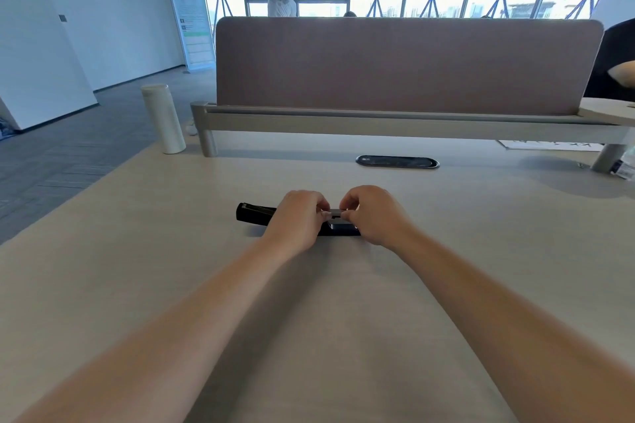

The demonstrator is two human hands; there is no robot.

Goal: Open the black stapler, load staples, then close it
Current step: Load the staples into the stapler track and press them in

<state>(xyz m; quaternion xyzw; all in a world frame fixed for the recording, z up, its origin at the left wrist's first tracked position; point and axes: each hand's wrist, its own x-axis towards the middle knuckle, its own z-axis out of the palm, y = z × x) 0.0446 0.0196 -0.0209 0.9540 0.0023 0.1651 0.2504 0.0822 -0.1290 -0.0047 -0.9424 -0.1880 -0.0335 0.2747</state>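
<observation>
The black stapler [255, 213] lies flat on the pale desk [137, 251], opened out lengthwise, its left end sticking out past my left hand. My left hand [298, 220] rests on the stapler's middle with fingers curled. My right hand [369, 215] covers its right end. Between the fingertips of both hands sits a small grey strip of staples [335, 213], pinched from both sides above a grey metal part of the stapler [340, 226]. Much of the stapler's body is hidden under my hands.
A white cylindrical bottle [162, 118] stands at the back left. A brown partition screen [405, 65] on a grey rail crosses the back of the desk. A black oval cable port [397, 161] lies behind my hands. Another person's arm [622, 74] shows at far right.
</observation>
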